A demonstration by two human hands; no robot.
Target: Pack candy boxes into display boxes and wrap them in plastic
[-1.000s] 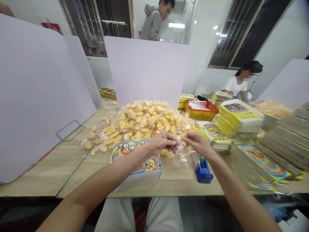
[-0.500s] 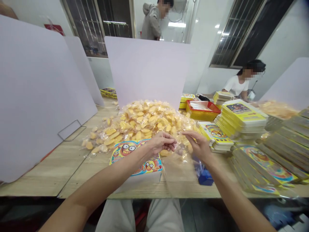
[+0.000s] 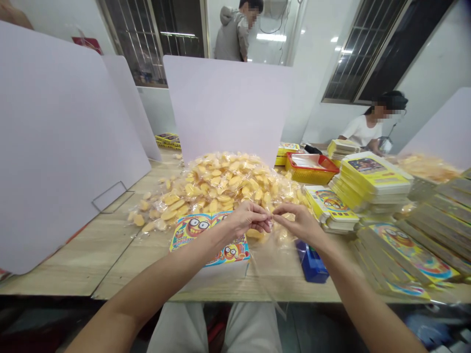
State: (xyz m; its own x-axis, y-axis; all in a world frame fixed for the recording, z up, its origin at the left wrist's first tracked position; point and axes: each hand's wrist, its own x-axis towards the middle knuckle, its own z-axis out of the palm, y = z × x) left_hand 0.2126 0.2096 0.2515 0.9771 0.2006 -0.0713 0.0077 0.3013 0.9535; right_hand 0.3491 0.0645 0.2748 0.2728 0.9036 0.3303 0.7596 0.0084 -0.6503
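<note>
Left hand and right hand pinch fingertips together, held thing unclear; big packet pile seems left, done part unclear.

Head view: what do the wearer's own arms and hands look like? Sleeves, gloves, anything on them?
Left arm and right arm are bare as far as they show: no sleeves, watch, cables or visible markings. Left hand and right hand are ungloved. Rings: too small to tell.
</note>
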